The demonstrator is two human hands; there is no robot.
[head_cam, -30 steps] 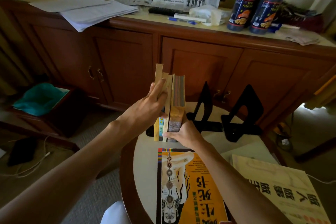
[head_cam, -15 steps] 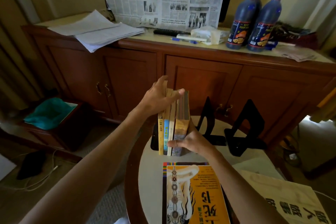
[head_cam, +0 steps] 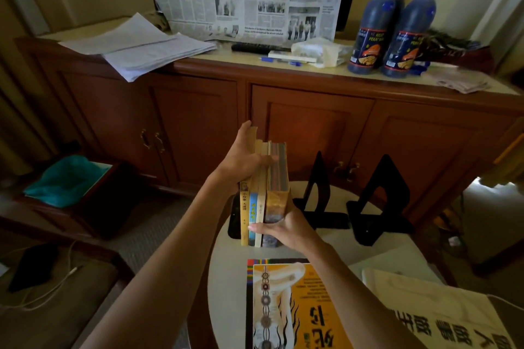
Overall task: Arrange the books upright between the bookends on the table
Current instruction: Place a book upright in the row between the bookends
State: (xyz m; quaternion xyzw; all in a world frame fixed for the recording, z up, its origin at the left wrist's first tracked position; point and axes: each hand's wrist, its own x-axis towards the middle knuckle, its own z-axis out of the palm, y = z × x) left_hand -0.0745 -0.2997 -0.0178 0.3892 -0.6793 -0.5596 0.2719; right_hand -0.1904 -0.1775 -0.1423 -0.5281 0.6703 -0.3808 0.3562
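Already four books (head_cam: 263, 193) stand upright at the far left of the round table (head_cam: 226, 278), seemingly on the foot of a bookend there; the left hand (head_cam: 243, 161) lies along their left side, thumb across the tops, while the right hand (head_cam: 283, 231) curls round their base. Still left, I'd judge: the yellow book (head_cam: 295, 306) lying flat nearby, and two black bookends (head_cam: 348, 207) standing unused to the right.
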